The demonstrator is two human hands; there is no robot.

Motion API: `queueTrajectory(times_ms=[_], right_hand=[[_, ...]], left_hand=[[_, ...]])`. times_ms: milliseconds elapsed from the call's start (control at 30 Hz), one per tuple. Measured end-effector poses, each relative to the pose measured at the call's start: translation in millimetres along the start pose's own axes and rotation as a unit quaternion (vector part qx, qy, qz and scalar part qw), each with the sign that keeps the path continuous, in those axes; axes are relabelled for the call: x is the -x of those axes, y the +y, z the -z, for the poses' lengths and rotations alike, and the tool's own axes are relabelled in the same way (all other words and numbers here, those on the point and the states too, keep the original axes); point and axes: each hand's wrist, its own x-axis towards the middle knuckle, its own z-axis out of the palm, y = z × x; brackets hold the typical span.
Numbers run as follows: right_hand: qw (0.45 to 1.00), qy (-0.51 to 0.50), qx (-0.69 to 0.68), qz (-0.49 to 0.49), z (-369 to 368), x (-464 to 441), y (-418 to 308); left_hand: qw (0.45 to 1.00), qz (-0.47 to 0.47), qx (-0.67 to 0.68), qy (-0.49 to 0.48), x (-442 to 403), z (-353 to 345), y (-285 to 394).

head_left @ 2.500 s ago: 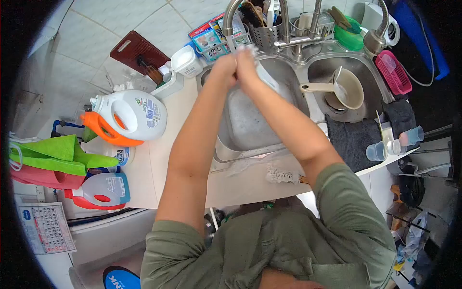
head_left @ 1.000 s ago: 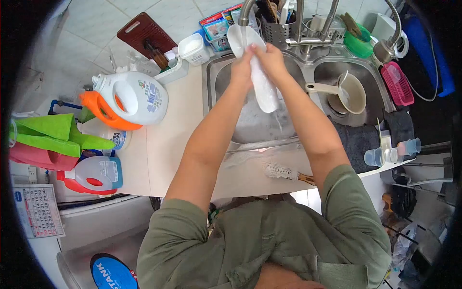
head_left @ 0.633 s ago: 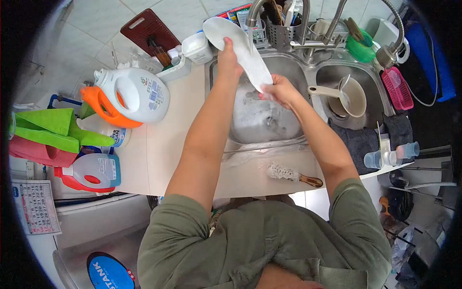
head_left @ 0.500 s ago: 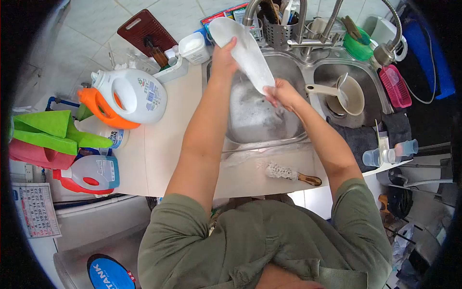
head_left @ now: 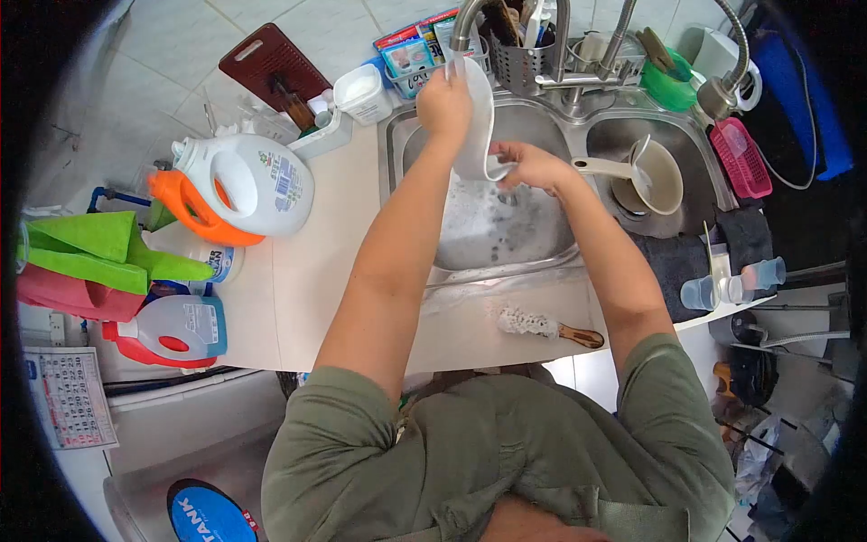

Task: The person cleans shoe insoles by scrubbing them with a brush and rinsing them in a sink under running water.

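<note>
A long white dish with a curved rim [head_left: 473,144] is tilted edge-on over the left sink basin [head_left: 571,237]. Its upper end is just below the faucet [head_left: 461,36]. My left hand [head_left: 444,107] is closed around the dish's left side near the top. At the lower end, my right hand [head_left: 531,168] has its fingers curled at the rim, partly hidden by the dish. Foamy, cloudy water [head_left: 479,221] lies in the basin beneath both hands.
A white-bristled brush with a wooden handle [head_left: 578,336] lies on the counter's front. The right basin holds a beige pan [head_left: 666,181]. Large detergent bottles [head_left: 271,185] stand at left. A utensil holder [head_left: 522,68] and pink basket [head_left: 742,161] sit around the sink.
The dish has turned from lying slantwise, its inner face showing, to a steeper edge-on pose under the faucet. My left hand moved slightly right with it; both hands still hold it.
</note>
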Motion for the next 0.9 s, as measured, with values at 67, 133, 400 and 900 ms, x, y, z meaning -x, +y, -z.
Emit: queueTrajectory(times_ms=[67, 133, 400, 900], right_hand=[[0.999, -0.042, 0.017, 0.008, 7, 3, 3], [0.972, -0.101, -0.21, -0.001, 11, 15, -20], [0.954, 0.192, -0.222, 0.061, -12, -40, -15], [0.953, 0.289, -0.072, 0.056, -22, -61, -4]], left_hand=[[0.999, 0.033, 0.0, 0.014, -4, -2, -4], [0.996, -0.071, 0.048, 0.004, -5, -3, -11], [0.995, -0.062, 0.078, -0.006, 15, -6, -5], [0.986, -0.008, 0.117, -0.115, 26, -6, -26]])
